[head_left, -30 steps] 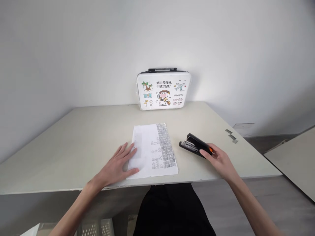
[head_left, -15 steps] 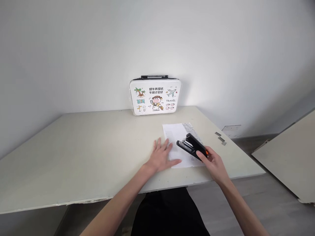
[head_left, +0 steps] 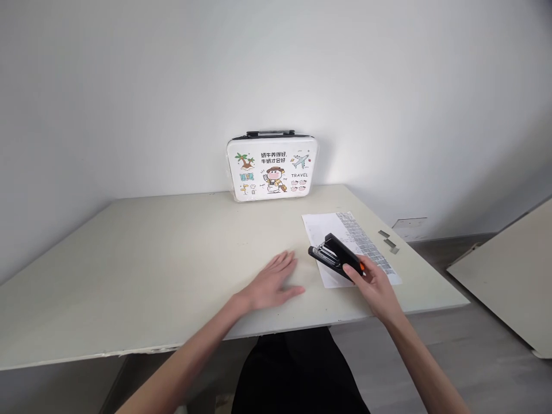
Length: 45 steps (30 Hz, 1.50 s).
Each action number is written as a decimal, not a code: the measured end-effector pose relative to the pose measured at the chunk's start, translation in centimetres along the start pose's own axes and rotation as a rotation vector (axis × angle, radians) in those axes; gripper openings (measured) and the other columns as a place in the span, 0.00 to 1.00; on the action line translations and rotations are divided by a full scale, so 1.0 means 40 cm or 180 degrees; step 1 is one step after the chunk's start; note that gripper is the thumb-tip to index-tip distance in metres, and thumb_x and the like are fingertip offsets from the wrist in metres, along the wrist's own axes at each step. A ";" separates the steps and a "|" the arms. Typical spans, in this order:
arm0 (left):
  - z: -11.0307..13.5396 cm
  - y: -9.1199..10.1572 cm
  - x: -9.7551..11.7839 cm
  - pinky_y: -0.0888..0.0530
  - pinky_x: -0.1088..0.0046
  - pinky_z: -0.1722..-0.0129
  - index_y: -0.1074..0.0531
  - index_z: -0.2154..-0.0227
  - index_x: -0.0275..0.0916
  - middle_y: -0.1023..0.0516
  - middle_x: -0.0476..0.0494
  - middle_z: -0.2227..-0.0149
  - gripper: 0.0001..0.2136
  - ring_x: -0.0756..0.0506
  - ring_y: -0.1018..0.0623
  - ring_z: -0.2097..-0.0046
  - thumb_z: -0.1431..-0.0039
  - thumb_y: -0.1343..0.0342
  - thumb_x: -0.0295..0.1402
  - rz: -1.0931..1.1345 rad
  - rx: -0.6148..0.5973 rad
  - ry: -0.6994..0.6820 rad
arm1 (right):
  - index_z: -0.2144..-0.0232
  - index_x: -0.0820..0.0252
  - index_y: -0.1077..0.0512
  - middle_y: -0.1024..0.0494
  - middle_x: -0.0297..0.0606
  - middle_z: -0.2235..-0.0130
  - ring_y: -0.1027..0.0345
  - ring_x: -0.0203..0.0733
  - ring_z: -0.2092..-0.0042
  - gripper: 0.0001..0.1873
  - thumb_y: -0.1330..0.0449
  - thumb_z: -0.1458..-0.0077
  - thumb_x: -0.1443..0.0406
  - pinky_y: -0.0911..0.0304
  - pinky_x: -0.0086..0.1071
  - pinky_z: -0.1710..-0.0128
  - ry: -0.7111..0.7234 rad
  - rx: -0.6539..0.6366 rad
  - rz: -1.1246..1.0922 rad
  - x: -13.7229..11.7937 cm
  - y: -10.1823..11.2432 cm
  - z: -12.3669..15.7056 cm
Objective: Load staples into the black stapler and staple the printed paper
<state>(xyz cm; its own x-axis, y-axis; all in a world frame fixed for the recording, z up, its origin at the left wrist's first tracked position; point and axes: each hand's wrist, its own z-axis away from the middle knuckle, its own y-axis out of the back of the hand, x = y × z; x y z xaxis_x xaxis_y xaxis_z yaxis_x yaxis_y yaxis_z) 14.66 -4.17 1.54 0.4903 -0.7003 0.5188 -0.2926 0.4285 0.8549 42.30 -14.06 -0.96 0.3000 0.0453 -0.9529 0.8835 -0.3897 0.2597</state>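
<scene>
My right hand (head_left: 374, 286) grips a black stapler (head_left: 338, 254) with an orange spot at its rear end. The stapler's jaws are parted and point to the left, above a sheet of paper (head_left: 330, 278). This sheet is white with a grey brick-like printed strip down its right side, and the stapler hides part of it. To the left of the paper is my left hand (head_left: 271, 284), palm down at the table surface, fingers extended and holding nothing. It is apart from the sheet.
A white cartoon-printed case (head_left: 272, 169) with a black handle stands against the wall at the back of the table (head_left: 150, 270). Small strips of staples (head_left: 389, 242) lie near the table's right edge. A pale panel (head_left: 509, 276) is beyond on the right.
The paper has shifted to the right, baring more of its printed strip. My left hand has come off the paper and moved left. The stapler has stayed nearly in place.
</scene>
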 end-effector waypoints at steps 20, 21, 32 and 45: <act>0.281 0.032 -0.094 0.28 0.57 0.36 0.35 0.38 0.43 0.27 0.40 0.36 0.22 0.39 0.30 0.34 0.29 0.51 0.46 0.1117 0.2305 0.1166 | 0.55 0.53 0.25 0.20 0.41 0.57 0.26 0.48 0.62 0.17 0.41 0.37 0.50 0.31 0.38 0.65 0.0791 -0.1191 0.0349 -0.130 -0.312 0.031; 0.282 0.029 -0.100 0.31 0.57 0.34 0.35 0.39 0.43 0.26 0.39 0.37 0.21 0.40 0.29 0.34 0.29 0.51 0.46 0.1234 0.2407 0.1135 | 0.54 0.53 0.25 0.20 0.41 0.58 0.27 0.47 0.63 0.17 0.41 0.37 0.50 0.31 0.38 0.66 0.0771 -0.1219 0.0340 -0.127 -0.322 0.033; 0.286 0.017 -0.101 0.32 0.55 0.33 0.34 0.42 0.43 0.24 0.39 0.39 0.18 0.40 0.27 0.36 0.29 0.50 0.44 0.1219 0.2458 0.1202 | 0.48 0.52 0.26 0.20 0.41 0.53 0.30 0.43 0.69 0.23 0.42 0.37 0.46 0.30 0.39 0.66 0.0500 -0.1238 0.0361 -0.121 -0.332 0.046; 0.285 0.020 -0.096 0.30 0.55 0.35 0.34 0.43 0.42 0.22 0.39 0.42 0.18 0.39 0.25 0.37 0.29 0.50 0.44 0.1194 0.2469 0.1224 | 0.48 0.50 0.25 0.21 0.40 0.64 0.26 0.49 0.63 0.28 0.57 0.30 0.45 0.31 0.39 0.66 0.0484 -0.0971 0.0210 -0.108 -0.340 0.039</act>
<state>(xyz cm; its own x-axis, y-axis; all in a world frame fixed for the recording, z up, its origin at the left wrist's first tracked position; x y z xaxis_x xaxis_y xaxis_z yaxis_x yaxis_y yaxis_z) 3.18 -7.66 0.29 0.4500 -0.2981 0.8418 -0.8832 -0.0088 0.4690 28.43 -10.39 -0.62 0.3900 0.1745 -0.9041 0.9204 -0.1044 0.3768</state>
